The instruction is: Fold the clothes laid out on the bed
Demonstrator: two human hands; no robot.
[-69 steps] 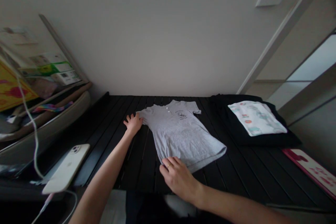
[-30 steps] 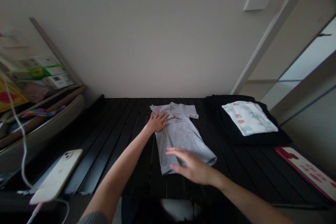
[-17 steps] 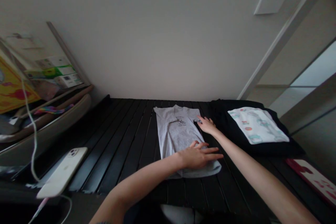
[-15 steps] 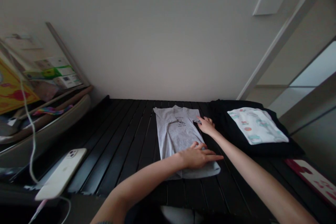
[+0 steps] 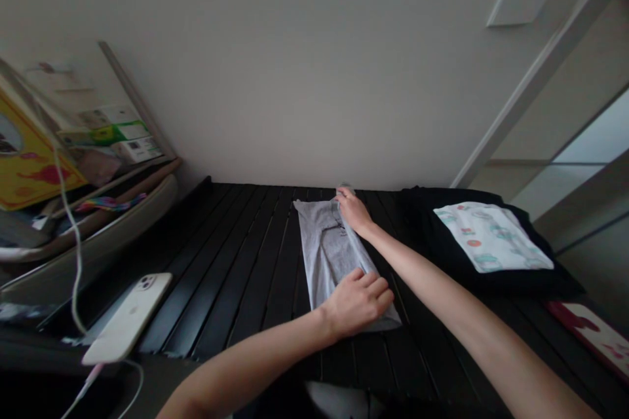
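Spanning the view: table [image 5: 246,275], black and slatted, its slats running away from the person toward the wall.
Lying mid-table: shirt [image 5: 327,255], grey, long axis running from 12 to 6 along the slats, its right side folded in lengthwise.
At 3 o'clock from the shirt: black garment [image 5: 422,229] under a patterned cloth [image 5: 491,236], white, just beside the shirt's top end.
At 8 o'clock from the shirt: phone [image 5: 126,317], white, with a cable [image 5: 76,275] running from it.
Right hand [image 5: 352,209]: closed, pinching the folded edge at the shirt's 12 o'clock end.
Left hand [image 5: 356,304]: open, palm down on the shirt's 6 o'clock end, and nearer the person; the shirt's long axis runs between the two hands.
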